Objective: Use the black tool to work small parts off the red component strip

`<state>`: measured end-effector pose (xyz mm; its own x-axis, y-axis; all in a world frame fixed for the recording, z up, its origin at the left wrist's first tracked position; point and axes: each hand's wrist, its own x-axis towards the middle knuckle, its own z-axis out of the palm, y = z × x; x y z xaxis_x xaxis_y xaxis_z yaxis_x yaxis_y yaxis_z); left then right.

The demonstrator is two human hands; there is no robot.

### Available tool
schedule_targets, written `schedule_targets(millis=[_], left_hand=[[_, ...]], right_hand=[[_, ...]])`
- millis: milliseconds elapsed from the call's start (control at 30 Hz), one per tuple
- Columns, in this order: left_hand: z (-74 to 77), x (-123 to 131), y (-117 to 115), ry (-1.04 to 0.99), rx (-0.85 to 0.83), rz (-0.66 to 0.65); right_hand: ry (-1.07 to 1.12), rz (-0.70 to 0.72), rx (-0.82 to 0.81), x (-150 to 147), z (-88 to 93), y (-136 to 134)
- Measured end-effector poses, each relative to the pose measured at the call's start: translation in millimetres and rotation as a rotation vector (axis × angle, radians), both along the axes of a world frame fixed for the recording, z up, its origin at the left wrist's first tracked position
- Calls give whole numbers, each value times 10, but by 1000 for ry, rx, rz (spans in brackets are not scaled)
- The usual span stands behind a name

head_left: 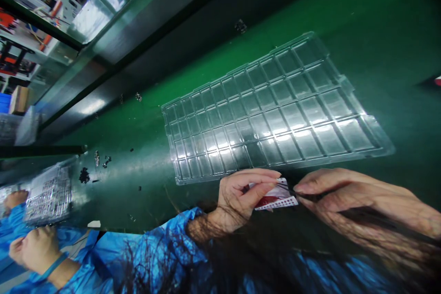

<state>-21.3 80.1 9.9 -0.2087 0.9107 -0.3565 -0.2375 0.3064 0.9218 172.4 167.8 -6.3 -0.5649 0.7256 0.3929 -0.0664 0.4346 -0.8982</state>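
Observation:
My left hand [237,200] pinches a small white and red card [277,203] between thumb and fingers, close in front of me. Rows of small dark red dots run along the card's lower edge. My right hand [347,200] is closed on dark tweezers [286,187], whose thin tips reach over the card's right part; whether they grip anything cannot be made out. Just beyond both hands lies a clear plastic tray [248,135] divided into many shallow compartments. Strands of dark hair hang across the lower view and blur part of my wrists.
Small dark parts [84,175] and shiny bits [138,97] lie scattered on the green tabletop [151,147]. At left, a co-worker's hand [37,248] is near stacked clear trays [51,193]. A dark metal ledge [113,71] runs along the table's far side.

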Motion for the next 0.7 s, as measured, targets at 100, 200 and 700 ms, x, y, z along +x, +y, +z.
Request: schedule_targets(millis=[100,200,700], left_hand=[[10,-3,5,-17,-14,8],[19,-5,10,-36,-35,12],[-2,3,-18,-152,-135,33]], right_hand=[[8,-1,32,-15,39,44],[7,10,70,-51,88,81],[49,-67,-172,-48,65,42]])
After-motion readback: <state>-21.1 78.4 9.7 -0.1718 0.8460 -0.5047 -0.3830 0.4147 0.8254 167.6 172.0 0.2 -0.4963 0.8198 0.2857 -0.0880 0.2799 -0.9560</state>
